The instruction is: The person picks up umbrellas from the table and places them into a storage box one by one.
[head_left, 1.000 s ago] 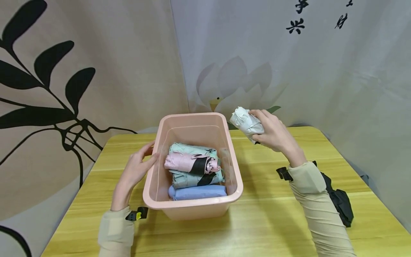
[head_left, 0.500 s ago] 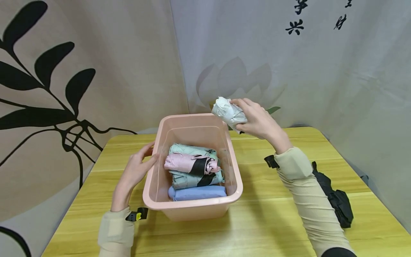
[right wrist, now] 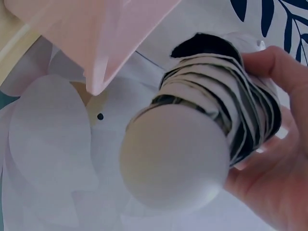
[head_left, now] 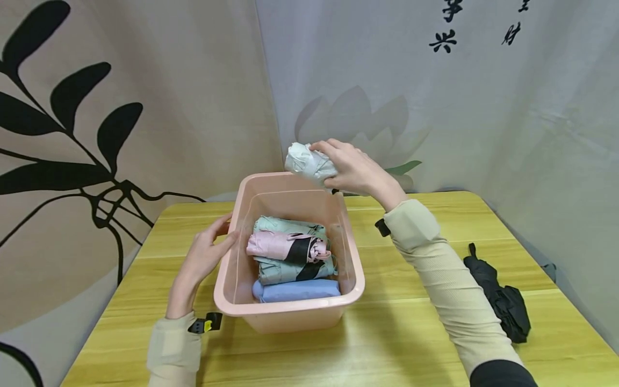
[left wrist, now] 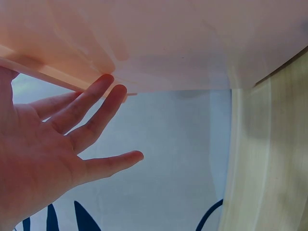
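Note:
My right hand (head_left: 355,169) grips a white folded umbrella (head_left: 308,162) over the far right rim of a pink plastic bin (head_left: 289,309). In the right wrist view, its round white handle (right wrist: 174,159) faces the camera, beside dark-edged cloth folds. My left hand (head_left: 203,258) rests against the bin's left side; the left wrist view shows its fingers (left wrist: 94,106) spread and fairly straight, touching the outer wall. Inside the bin, a light pink folded umbrella (head_left: 271,244) lies on top of mint-green folded umbrellas (head_left: 280,273). Nearer the front lies a blue one (head_left: 297,290).
A black folded umbrella (head_left: 503,298) lies on the right side of the wooden table (head_left: 411,344), beyond my right forearm. Behind the table hangs a pale printed cloth (head_left: 203,97) with dark leaves and a lotus.
My right hand has carried the white umbrella leftward and slightly up, from right of the bin to over its far rim. My left hand and the bin stay in place.

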`<state>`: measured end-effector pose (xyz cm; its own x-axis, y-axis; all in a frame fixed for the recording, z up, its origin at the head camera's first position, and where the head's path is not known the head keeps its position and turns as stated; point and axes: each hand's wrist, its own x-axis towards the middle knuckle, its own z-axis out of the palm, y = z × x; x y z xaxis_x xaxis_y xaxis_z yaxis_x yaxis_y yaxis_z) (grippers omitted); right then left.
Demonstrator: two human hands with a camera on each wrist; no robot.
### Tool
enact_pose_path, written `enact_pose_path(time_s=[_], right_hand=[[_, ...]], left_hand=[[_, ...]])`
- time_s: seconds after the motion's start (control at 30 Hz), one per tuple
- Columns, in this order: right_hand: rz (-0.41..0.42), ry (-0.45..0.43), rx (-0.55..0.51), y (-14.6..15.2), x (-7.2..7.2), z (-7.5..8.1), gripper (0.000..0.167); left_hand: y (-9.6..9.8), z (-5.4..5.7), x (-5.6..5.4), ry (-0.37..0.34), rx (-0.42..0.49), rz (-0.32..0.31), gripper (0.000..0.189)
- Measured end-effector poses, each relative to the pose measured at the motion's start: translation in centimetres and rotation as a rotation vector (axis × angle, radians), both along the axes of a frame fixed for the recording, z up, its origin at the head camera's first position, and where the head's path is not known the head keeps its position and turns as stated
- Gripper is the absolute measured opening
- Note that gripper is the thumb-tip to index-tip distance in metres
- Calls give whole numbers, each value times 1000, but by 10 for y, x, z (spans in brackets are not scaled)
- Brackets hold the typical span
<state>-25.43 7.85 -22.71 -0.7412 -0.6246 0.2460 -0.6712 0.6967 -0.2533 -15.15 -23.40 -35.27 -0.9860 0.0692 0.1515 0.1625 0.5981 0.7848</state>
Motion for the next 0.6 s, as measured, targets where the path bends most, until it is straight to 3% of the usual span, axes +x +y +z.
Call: enact_pose_path(time_s=[0.6], right_hand=[[164, -114, 66, -54, -11, -17, 65]], left_hand=[[0, 0, 0, 4, 4, -4, 57]])
